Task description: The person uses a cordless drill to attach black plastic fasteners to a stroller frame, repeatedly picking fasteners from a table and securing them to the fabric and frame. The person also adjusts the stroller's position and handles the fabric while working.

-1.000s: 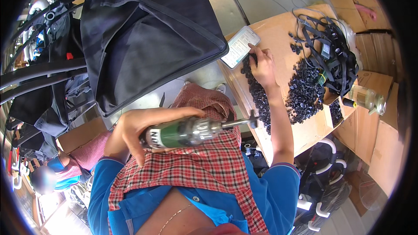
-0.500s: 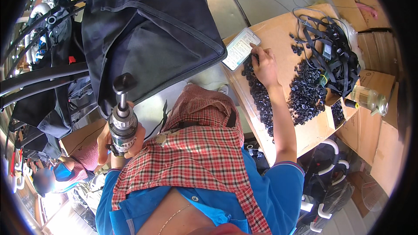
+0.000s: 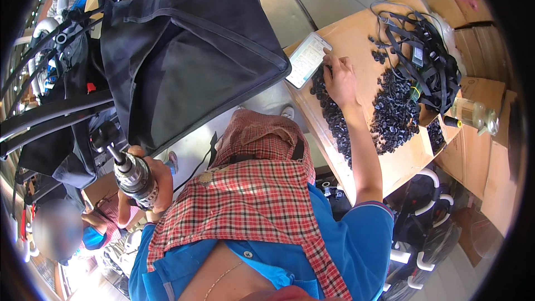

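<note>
We see the left hand (image 3: 158, 183) wrapped firmly around a power drill (image 3: 134, 176), its ridged, metallic chuck tipped upward beside a smooth, slack-sided black fabric bag (image 3: 206, 50). Our right hand (image 3: 341, 82) is half curled, its index finger stretched to the edge of a flat, glossy phone (image 3: 306, 61); we cannot tell whether the other fingers hold anything. The phone lies on a tan board-like tabletop (image 3: 356, 39), just beside heaped, knobbly black pieces (image 3: 332, 120). Farther right, we find tangled flat black straps (image 3: 432, 75) and a clear, rounded bottle (image 3: 472, 114).
</note>
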Demonstrator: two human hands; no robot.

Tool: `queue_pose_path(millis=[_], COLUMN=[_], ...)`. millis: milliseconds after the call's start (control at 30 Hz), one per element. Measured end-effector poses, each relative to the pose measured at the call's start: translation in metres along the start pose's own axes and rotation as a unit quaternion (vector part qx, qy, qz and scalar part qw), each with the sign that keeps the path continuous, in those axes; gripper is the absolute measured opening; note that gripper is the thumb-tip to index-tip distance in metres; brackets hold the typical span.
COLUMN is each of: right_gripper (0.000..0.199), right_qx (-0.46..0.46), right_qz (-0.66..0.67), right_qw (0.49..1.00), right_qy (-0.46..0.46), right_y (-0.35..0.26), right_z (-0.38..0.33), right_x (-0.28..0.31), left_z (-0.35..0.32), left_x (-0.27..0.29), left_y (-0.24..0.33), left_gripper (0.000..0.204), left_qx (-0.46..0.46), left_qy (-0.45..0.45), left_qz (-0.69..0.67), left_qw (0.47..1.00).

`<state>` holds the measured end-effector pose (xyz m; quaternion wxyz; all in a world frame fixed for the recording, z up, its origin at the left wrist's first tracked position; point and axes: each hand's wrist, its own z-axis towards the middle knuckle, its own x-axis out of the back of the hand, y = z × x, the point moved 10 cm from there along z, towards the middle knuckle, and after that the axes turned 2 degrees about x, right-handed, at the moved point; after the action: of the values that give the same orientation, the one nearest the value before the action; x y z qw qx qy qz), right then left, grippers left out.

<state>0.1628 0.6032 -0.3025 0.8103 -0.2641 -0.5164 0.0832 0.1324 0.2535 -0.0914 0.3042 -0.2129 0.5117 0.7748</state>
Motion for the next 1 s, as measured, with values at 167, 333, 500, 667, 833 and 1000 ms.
queue_pose_path(millis=[167, 333, 500, 667, 833, 1000], right_gripper=[0.034, 0.033, 0.033, 0.033, 0.029, 0.025], right_qx=[0.033, -0.02, -0.101, -0.149, -0.131, -0.134], right_qz=[0.076, 0.067, -0.022, -0.07, -0.093, -0.091], right_qw=[0.996, 0.996, 0.993, 0.986, 0.987, 0.987], right_qy=[-0.018, -0.056, -0.052, -0.033, -0.009, -0.017], right_y=[-0.03, -0.035, -0.022, -0.027, -0.019, 0.0], right_z=[-0.011, -0.021, -0.021, -0.01, -0.005, -0.009], right_x=[0.003, -0.008, -0.005, -0.005, -0.006, -0.011], left_z=[0.001, -0.015, -0.051, -0.076, -0.078, -0.057], left_x=[0.002, -0.007, 0.001, 0.008, 0.02, 0.046], left_y=[0.009, 0.033, 0.061, 0.081, 0.079, 0.073], left_gripper=[0.126, 0.126, 0.118, 0.117, 0.123, 0.131], left_qx=[0.04, 0.035, 0.033, 0.055, 0.094, 0.073], left_qy=[-0.052, -0.085, -0.076, -0.067, -0.088, -0.069], left_qz=[0.024, -0.018, 0.016, -0.032, -0.138, -0.097], left_qw=[0.998, 0.996, 0.996, 0.996, 0.982, 0.99])
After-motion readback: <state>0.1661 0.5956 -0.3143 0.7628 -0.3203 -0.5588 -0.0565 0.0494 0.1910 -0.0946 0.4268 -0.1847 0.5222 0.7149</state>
